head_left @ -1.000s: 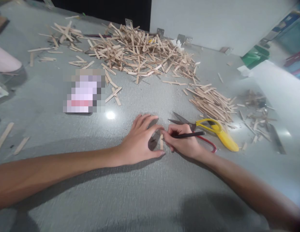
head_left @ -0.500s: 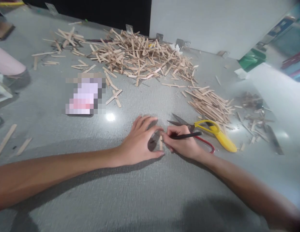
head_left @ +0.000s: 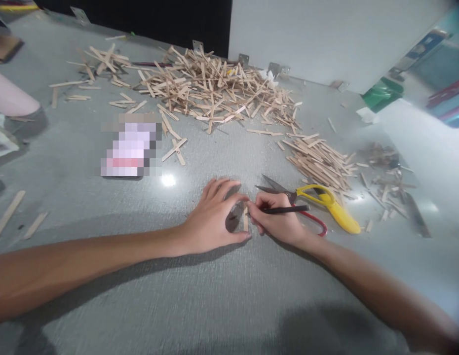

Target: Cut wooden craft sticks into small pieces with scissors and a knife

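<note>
A short wooden craft stick (head_left: 246, 218) lies on the grey table in front of me. My left hand (head_left: 214, 217) steadies it, thumb at the near end and index finger at the far end, with the other fingers curved above the tabletop. In my right hand (head_left: 276, 214) is a black pen (head_left: 288, 209), gripped as for writing, its tip side at the stick; the fingers partly hide the tip. Just beyond that hand lie scissors (head_left: 288, 191) with one yellow and one red handle, blades apart and pointing left.
A big heap of craft sticks (head_left: 214, 88) spreads at the back, with a neater pile (head_left: 318, 160) at right. Stick scraps (head_left: 394, 192) lie further right. A blurred-out phone (head_left: 129, 148) rests left of centre. A pink cylinder (head_left: 13, 93) and loose sticks (head_left: 8, 216) are at left.
The pen's back end has dipped slightly as my right hand makes a small movement. My left hand and the stick stay put.
</note>
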Demonstrator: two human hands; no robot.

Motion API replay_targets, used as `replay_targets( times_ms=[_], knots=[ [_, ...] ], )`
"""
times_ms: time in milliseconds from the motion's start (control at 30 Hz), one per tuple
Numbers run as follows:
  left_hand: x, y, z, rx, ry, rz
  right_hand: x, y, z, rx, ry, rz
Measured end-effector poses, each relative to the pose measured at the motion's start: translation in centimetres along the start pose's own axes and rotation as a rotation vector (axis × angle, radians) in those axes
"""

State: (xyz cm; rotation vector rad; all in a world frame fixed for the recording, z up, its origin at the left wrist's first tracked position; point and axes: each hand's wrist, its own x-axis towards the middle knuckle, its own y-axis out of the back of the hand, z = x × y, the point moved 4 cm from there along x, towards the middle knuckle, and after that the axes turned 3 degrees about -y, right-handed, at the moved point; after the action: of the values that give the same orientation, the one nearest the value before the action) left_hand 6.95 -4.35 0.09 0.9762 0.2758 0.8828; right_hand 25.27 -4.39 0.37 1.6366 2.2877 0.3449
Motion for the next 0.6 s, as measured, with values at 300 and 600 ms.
replay_targets(
  times_ms=[300,600],
  knots=[
    [0.0,0.21,0.06,-0.03,0.003,0.014,0.02,-0.07,-0.3,0.015,-0.004,-0.002],
    [0.0,0.13,0.04,-0.037,0.013,0.006,0.01,-0.06,-0.57,-0.017,0.02,-0.013]
  ],
)
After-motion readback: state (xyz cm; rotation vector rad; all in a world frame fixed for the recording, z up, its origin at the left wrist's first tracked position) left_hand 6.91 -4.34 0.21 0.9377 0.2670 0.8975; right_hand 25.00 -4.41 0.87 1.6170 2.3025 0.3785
